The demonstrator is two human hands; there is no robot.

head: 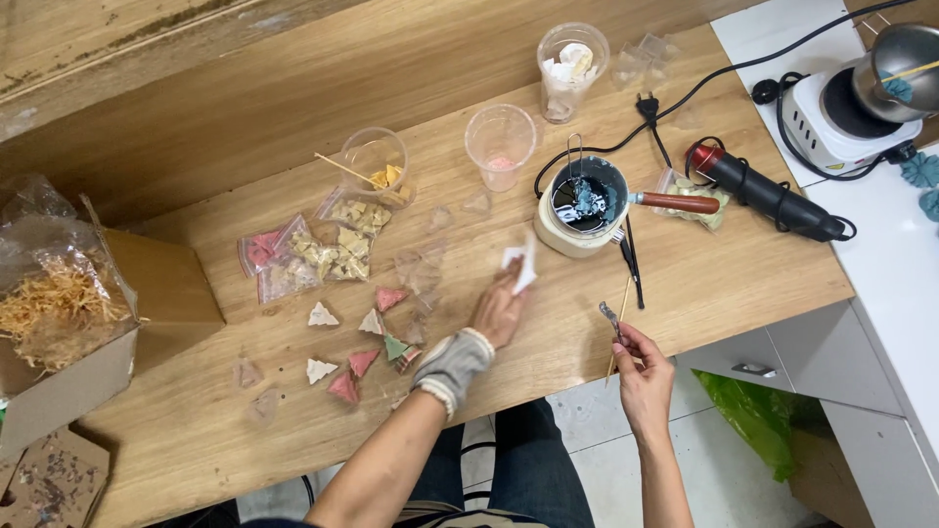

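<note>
Left hand (499,311) pinches a white tissue (520,264) on the table (743,274) — right hand (641,367) grips a small spoon (610,318).

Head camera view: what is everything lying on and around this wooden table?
wooden table: one, light brown, centre
small pot: one, cream, holding dark liquid, red-brown handle pointing right
plastic cups: three, clear, far side
zip bags: several, clear, holding pale and pink pieces, left of centre
tree-shaped pieces: about nine, white, pink, green, near edge
cardboard box: one, brown, holding straw, left
heat gun: one, black and red, right
hot plate: one, white, far right
left hand: holds white tissue
right hand: holds thin stick
</note>
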